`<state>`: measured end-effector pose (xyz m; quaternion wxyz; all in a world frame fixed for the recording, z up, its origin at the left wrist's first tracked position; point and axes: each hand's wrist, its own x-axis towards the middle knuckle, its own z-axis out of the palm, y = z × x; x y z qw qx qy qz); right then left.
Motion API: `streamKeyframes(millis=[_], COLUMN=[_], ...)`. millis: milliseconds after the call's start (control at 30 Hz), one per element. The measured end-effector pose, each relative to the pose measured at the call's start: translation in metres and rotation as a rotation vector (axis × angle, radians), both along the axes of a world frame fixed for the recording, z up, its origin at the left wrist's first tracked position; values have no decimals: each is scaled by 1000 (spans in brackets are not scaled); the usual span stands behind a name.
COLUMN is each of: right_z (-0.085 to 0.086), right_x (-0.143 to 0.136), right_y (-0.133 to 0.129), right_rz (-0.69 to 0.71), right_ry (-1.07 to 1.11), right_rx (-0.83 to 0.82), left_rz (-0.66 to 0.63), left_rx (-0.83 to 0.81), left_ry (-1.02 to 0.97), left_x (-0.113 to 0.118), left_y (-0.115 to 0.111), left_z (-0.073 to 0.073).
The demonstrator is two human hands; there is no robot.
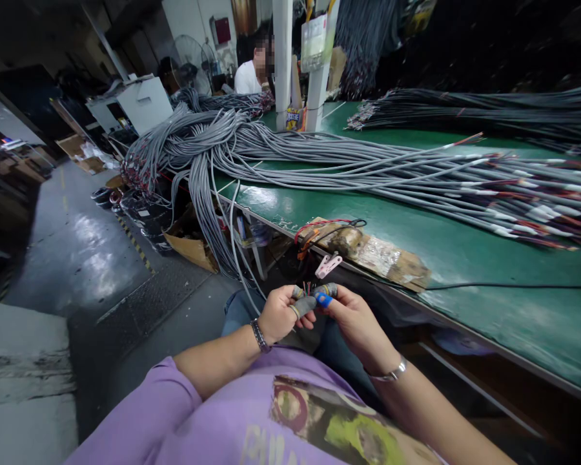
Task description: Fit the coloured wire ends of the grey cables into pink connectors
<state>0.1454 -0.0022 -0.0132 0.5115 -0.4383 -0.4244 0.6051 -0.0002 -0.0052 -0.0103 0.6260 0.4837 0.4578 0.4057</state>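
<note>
Close in front of my body, both hands meet at the stripped end of a grey cable, where several thin coloured wires (pixel 308 288) stick up between the fingertips. My left hand (pixel 285 312) is closed round the cable end, with grey coverings on its thumb and a finger. Pinched against the same wires is my right hand (pixel 343 309), with a blue covering on the thumb and a grey one on the index finger. A grey cable (pixel 242 258) runs down from the bench edge toward my left hand.
Grey cables (pixel 281 152) lie in a long bundle across the green bench (pixel 271 200). At its near edge are a wooden board (pixel 407 268) and a pink clip (pixel 328 265). Dark cables (pixel 465 106) lie farther back. A person (pixel 249 76) sits beyond the white posts.
</note>
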Motion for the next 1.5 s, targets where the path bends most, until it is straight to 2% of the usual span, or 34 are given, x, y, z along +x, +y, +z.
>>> streamKeyframes(millis=[100,267,367,500,600,833,1033,1167,1267,1500], right_z=[2,-1,-2,3,8,-1,-2,2,6,4], right_x=[-1,-2,-2,-3,-5,-6,0,7,6,-3], right_y=[-2,-3,-3,-1,1,2,8,25,35,43], right_rz=[-19,-58,-49,26,61,-36,-80,24,66,4], right_ry=[-16,26,86,166,136,26,268,364,415,514], right_rx=[-8,-3,-31,-98,-94,0,-138,-208,-209,-178], left_rz=[25,171,205,197,175,179,228,212,200,192], left_rx=[2,-10,-15,-12,-19,-7,-1,-14,-30,-56], left_ry=[3,-96,-138,-133,-117,-104,-176,-219,-238,-217], left_x=[0,1,1,1,2,3,3,5,9,15], left_y=[-1,-2,-2,-3,-3,-4,-1,1,3,9], left_z=[1,1,2,3,3,1,6,15,20,23])
